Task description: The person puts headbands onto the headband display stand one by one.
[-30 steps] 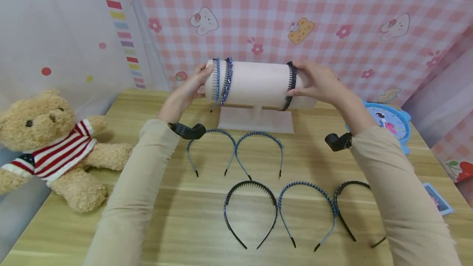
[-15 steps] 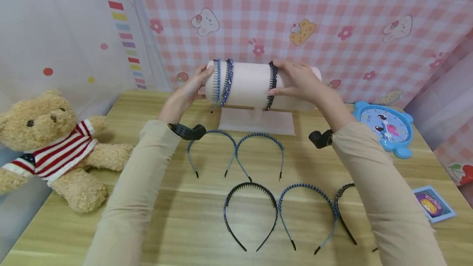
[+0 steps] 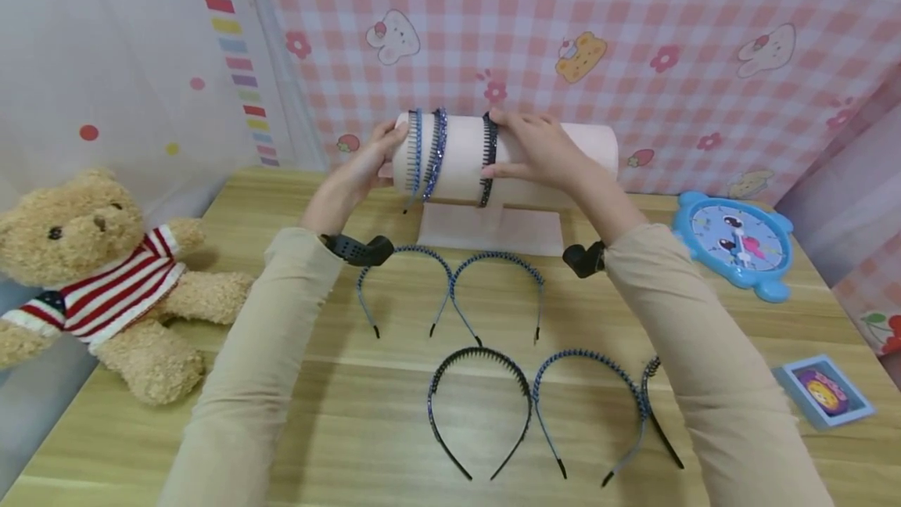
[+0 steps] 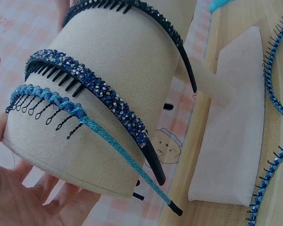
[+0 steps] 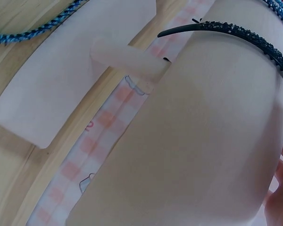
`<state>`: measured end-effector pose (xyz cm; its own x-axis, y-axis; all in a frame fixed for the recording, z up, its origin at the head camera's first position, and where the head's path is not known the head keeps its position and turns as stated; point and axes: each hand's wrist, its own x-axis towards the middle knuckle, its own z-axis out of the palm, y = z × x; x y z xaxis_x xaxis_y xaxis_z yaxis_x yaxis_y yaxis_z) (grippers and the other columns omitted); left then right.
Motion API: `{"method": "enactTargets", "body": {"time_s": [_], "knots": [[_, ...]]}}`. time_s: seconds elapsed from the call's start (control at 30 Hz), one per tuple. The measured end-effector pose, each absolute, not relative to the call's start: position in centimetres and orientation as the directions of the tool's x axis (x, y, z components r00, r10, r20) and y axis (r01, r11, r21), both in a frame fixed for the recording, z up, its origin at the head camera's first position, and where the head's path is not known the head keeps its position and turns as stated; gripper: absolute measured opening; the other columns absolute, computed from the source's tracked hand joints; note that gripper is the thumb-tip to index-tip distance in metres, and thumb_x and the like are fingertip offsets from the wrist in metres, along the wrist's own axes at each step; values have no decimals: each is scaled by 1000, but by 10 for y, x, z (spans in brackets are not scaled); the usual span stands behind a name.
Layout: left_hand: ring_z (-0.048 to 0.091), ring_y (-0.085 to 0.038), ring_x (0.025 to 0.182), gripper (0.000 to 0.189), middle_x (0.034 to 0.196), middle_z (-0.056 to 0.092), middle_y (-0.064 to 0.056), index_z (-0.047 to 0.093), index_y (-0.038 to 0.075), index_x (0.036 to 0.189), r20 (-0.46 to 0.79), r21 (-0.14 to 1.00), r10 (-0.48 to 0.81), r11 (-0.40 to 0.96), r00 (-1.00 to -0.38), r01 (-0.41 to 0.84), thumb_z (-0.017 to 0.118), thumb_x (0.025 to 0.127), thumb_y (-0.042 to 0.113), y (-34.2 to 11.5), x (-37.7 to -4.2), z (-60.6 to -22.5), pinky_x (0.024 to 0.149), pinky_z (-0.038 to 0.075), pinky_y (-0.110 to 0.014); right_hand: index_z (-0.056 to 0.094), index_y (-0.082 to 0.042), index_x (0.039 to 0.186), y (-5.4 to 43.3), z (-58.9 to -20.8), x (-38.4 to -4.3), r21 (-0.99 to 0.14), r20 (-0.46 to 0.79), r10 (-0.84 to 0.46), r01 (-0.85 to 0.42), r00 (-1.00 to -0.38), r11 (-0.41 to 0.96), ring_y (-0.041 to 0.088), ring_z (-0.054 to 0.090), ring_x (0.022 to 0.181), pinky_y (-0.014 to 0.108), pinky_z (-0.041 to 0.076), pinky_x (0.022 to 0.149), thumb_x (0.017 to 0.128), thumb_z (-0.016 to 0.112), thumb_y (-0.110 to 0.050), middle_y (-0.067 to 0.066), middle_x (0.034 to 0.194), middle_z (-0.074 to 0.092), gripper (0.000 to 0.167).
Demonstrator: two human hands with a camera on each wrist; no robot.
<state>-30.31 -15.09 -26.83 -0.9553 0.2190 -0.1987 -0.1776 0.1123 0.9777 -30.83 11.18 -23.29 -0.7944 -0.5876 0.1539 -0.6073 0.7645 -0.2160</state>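
A pale cylindrical headband stand [image 3: 461,159] on a flat base [image 3: 493,231] stands at the back of the table. My left hand [image 3: 360,163] grips its left end, thumb on top and fingers spread beneath in the left wrist view. Two headbands circle that end: a light blue cord-wrapped one [image 4: 118,146] and a glittery dark blue one [image 4: 92,80]. A black beaded headband [image 3: 488,167] sits around the cylinder near its middle. My right hand [image 3: 538,151] holds this black headband by its right edge, fingers over the top and thumb in front.
On the table in front lie two blue headbands [image 3: 496,257], a dark headband [image 3: 479,352], another blue one [image 3: 587,354] and a black one partly under my right sleeve. A teddy bear [image 3: 120,280] sits left. A blue clock [image 3: 739,241] and small frame [image 3: 823,390] lie right.
My right hand has slid the black headband leftward along the cylinder, from near its right end to about the middle. My left hand has stayed at the left end.
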Motion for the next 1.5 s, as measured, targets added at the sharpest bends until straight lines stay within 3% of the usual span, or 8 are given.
{"method": "enactTargets", "body": {"time_s": [0.8, 0.97, 1.23, 1.5], "knots": [[20, -23, 138, 69, 151, 16, -3, 2, 29, 146, -195, 976, 210, 137, -958, -169, 37, 92, 53, -152, -299, -266, 109, 24, -48, 24, -10, 144, 72, -234, -312, -197, 158, -626, -646, -763, 738, 33, 29, 135, 50, 17, 112, 79, 62, -54, 12, 148, 30, 88], [20, -23, 138, 68, 152, 15, -2, 3, 29, 146, -192, 977, 217, 135, -957, -165, 37, 93, 52, -151, -299, -266, 110, 24, -49, 24, -8, 144, 75, -233, -312, -241, 152, -624, -641, -766, 728, 31, 28, 136, 49, 15, 113, 78, 64, -52, 11, 149, 28, 89], [20, -23, 139, 67, 151, 17, -3, 3, 29, 146, -221, 972, 202, 123, -954, -199, 37, 93, 52, -150, -303, -266, 110, 25, -47, 18, -21, 147, 118, -229, -311, -338, 160, -528, -549, -834, 765, 31, 26, 137, 52, 17, 112, 68, 71, -57, 9, 150, 28, 102], [21, -23, 138, 67, 151, 18, -3, 3, 27, 146, -196, 977, 204, 120, -959, -174, 37, 94, 51, -153, -306, -265, 109, 25, -46, 18, -9, 146, 193, -244, -309, -440, 232, -403, -465, -885, 768, 39, 27, 133, 57, 22, 108, 67, 79, -41, 20, 147, 27, 105]]}}
